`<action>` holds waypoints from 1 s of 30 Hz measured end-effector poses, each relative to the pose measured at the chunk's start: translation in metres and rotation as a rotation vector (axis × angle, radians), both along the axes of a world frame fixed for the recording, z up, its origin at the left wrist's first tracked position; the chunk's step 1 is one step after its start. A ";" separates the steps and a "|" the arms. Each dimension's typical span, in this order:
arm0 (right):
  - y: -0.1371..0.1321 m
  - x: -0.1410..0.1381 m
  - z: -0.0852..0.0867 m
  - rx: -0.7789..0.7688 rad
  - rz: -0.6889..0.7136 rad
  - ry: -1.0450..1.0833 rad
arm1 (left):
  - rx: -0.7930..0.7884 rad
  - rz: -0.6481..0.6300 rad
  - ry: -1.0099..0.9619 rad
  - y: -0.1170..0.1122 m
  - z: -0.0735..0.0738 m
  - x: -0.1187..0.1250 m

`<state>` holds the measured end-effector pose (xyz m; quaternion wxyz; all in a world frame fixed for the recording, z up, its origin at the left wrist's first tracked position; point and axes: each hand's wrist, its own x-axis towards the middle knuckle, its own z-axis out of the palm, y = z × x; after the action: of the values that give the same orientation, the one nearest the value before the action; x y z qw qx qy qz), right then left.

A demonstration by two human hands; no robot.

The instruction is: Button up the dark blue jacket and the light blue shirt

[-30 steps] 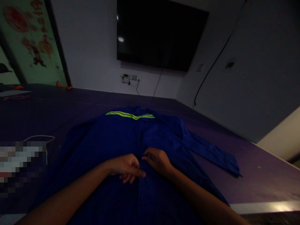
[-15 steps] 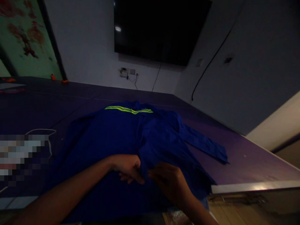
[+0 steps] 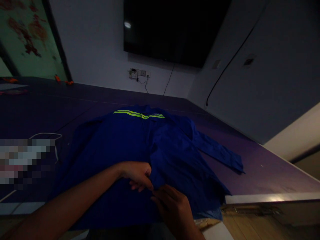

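A blue work jacket with a yellow-green reflective stripe lies spread on a dark purple table, collar away from me. One sleeve stretches out to the right. My left hand is closed, pinching the front edge of the jacket near the middle. My right hand is curled just below it, fingers on the cloth at the jacket's lower front. The room is dim.
A white cable lies on the table at the left beside a blurred patch. A dark screen hangs on the far wall above a socket. The table's pale front edge runs at the right, wooden floor below it.
My right hand has slid down from the jacket's middle toward its lower edge. The right front panel has bunched up a little. My left hand has stayed almost in place.
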<state>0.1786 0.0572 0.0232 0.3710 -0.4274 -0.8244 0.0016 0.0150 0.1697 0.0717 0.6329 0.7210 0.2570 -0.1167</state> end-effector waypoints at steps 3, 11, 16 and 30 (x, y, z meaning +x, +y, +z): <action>-0.001 -0.001 0.001 0.029 0.012 0.029 | -0.040 -0.030 -0.039 0.003 -0.006 -0.001; -0.002 0.000 -0.001 -0.035 0.060 0.005 | -0.071 -0.037 -0.095 0.003 -0.011 -0.001; 0.000 0.002 -0.001 -0.168 0.067 0.001 | -0.085 -0.035 -0.134 0.002 -0.012 0.001; 0.013 0.002 0.011 -0.778 -0.184 0.417 | -0.138 -0.039 -0.185 0.002 -0.003 0.000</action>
<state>0.1809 0.0700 0.0341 0.3393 -0.5973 -0.6287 0.3645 0.0152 0.1714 0.0686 0.6995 0.6884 0.1746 -0.0794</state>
